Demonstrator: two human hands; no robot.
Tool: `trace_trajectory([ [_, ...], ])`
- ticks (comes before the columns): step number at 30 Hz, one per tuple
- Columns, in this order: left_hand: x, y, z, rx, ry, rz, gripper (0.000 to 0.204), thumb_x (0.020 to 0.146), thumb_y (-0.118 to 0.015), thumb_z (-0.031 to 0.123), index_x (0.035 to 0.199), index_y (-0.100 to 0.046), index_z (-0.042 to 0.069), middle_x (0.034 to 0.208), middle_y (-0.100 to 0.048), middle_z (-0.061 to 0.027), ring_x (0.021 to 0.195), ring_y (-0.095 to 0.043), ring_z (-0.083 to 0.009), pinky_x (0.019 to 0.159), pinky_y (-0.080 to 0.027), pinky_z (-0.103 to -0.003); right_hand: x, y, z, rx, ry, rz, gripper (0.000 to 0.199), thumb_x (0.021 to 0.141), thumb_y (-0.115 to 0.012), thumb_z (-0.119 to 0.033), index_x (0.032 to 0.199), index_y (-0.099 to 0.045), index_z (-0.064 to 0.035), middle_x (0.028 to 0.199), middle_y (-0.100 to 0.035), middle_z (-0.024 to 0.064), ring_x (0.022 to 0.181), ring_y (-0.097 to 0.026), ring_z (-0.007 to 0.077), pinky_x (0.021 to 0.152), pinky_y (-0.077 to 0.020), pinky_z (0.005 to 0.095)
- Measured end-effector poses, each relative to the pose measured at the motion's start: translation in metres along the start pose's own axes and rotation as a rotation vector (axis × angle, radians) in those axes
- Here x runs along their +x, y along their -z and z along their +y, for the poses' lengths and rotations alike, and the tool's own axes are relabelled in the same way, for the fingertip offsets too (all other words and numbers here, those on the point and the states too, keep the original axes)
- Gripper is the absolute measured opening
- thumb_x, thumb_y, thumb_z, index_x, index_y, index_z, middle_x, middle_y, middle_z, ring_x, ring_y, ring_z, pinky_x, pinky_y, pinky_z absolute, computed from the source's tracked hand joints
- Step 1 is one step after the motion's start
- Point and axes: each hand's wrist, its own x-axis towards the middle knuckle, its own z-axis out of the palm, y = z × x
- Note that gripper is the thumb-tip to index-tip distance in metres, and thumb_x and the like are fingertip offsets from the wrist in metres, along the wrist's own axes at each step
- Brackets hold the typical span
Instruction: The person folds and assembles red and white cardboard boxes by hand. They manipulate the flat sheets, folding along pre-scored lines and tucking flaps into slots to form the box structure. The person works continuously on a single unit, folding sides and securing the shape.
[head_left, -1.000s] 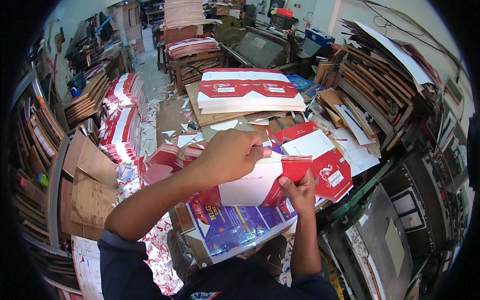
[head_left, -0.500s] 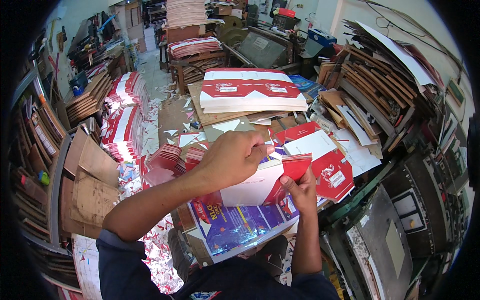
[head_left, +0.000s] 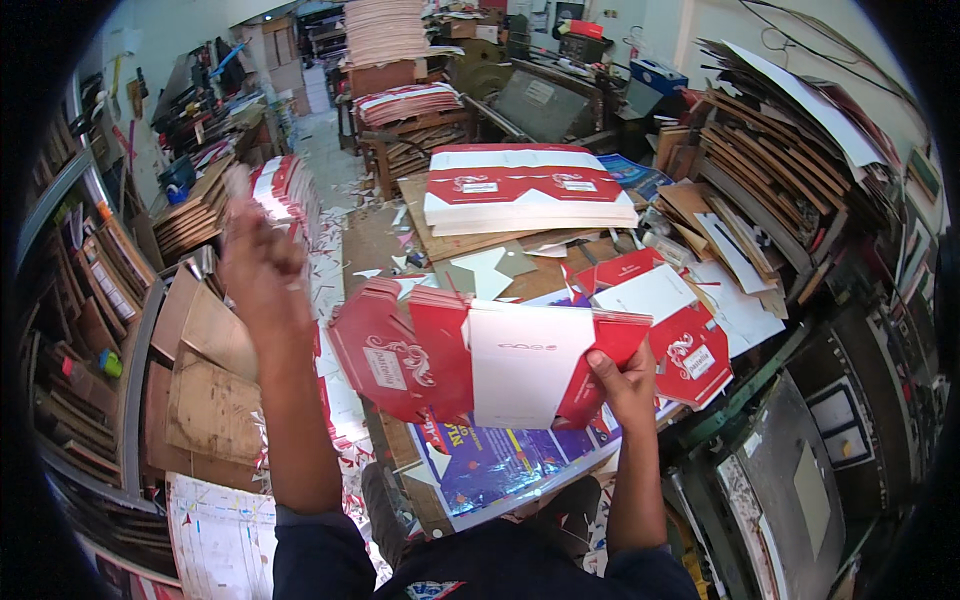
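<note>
My right hand [head_left: 622, 388] grips the right end of a stack of red and white die-cut card blanks [head_left: 530, 365], thumb on its front face. The stack stands tilted above the table, with a white middle panel and red panels on both sides. My left hand [head_left: 262, 245] is away from it, raised over the floor at the left. Motion smears its fingers, so I cannot make out whether anything is in them. Under the stack lies a shiny blue printed sheet [head_left: 500, 475]. More red and white blanks [head_left: 690, 360] lie just right of my right hand.
A thick pile of uncut red and white sheets [head_left: 530, 210] sits on a board at the table's far side. Paper scraps litter the floor at left, near stacked sheets [head_left: 285, 190]. Wooden boards [head_left: 220, 400] lean at left; a metal machine [head_left: 780, 480] stands at right.
My left hand has left the stack and swung out to the left. The stack now faces me more fully, its left red panel showing. My right hand still holds it.
</note>
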Motion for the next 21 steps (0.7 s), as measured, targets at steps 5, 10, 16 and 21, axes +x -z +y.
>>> trace_trajectory([
  [5,0.026,0.136,0.041,1.355,-0.19,-0.006,0.038,0.097,-0.064,0.029,0.116,-0.061,-0.004,0.094,-0.068,-0.0104,0.083,-0.063,-0.021,0.076,-0.051,-0.033,-0.008,0.005,-0.001,0.049,-0.056,0.008,0.045,0.086,-0.081,-0.02,0.12,-0.058,-0.0003,0.107,-0.07,0.0093,0.096,-0.066,0.0146,0.086,-0.0522,0.0302],
  [10,-0.04,0.114,0.024,1.414,-0.388,-0.262,0.078,0.085,-0.072,0.008,0.151,-0.032,-0.003,0.154,-0.036,-0.0285,0.144,-0.035,-0.0384,0.118,-0.027,-0.045,-0.007,0.003,0.002,0.015,-0.026,0.009,0.047,0.084,-0.083,-0.023,0.117,-0.058,-0.001,0.105,-0.07,0.0086,0.092,-0.066,0.0142,0.082,-0.0529,0.0295],
  [16,-0.105,0.001,-0.009,1.158,-0.441,-0.886,0.069,0.078,-0.075,0.02,0.139,-0.048,0.001,0.141,-0.05,-0.0203,0.121,-0.055,-0.0351,0.108,-0.037,-0.048,-0.005,0.008,0.007,-0.062,-0.025,0.033,0.047,0.086,-0.081,-0.024,0.119,-0.057,-0.002,0.105,-0.07,0.009,0.091,-0.066,0.0149,0.082,-0.0536,0.0307],
  [21,-0.091,-0.007,-0.022,1.304,-0.537,-1.006,0.045,0.08,-0.07,0.027,0.117,-0.064,0.002,0.11,-0.065,-0.0155,0.1,-0.061,-0.0312,0.097,-0.041,-0.046,-0.002,0.003,0.001,-0.031,-0.039,0.019,0.047,0.086,-0.081,-0.023,0.121,-0.056,-0.0015,0.109,-0.069,0.0104,0.096,-0.066,0.0161,0.086,-0.0526,0.0317],
])
